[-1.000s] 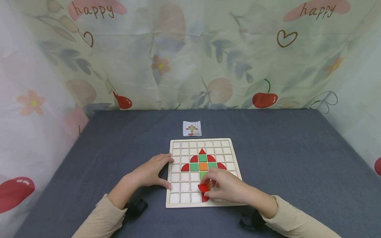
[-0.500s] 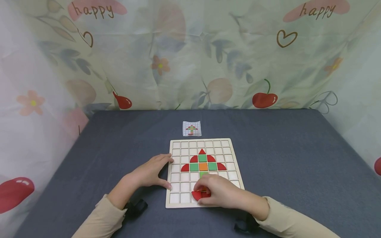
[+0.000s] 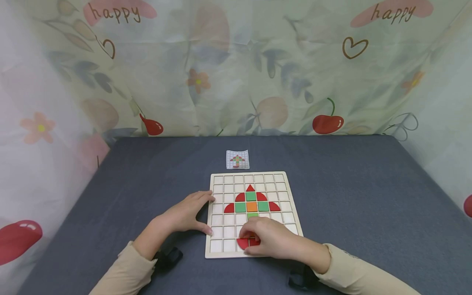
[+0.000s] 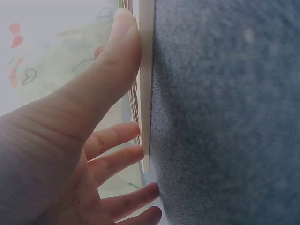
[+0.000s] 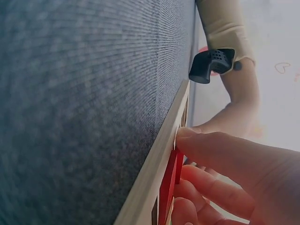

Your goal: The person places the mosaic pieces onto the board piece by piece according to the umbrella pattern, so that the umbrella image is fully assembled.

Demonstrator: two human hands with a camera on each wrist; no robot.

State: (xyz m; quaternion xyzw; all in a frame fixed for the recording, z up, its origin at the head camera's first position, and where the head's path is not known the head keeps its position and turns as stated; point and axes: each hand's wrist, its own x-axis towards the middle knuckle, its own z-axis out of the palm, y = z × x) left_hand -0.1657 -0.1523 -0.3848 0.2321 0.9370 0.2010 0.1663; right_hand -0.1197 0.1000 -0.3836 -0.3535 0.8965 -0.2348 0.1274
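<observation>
A pale wooden grid board point(image 3: 224, 246) lies on the table, with red, green and orange flat pieces set in a tree-like shape. My left hand point(image 3: 186, 214) rests against the board's left edge, thumb and fingers spread; its fingertips point(image 4: 136, 152) touch the rim in the left wrist view. Over the bottom row, my right hand point(image 3: 273, 239) pinches a red quarter-circle piece point(image 3: 242, 243) between thumb and fingers. Beside it sits another red piece point(image 3: 254, 242), partly covered by the hand. In the right wrist view, the pinched red piece point(image 5: 179, 165) stands slightly proud of the board.
Beyond the board lies a small printed card point(image 3: 237, 159) showing a similar coloured pattern on a grid. Dark grey cloth point(image 3: 350, 184) covers the table. A patterned curtain point(image 3: 236, 73) hangs along the back edge.
My right hand has carried the red quarter-circle piece left and down into the bottom row, beside the other red piece, and lowered it there. The left hand has stayed at the board's edge.
</observation>
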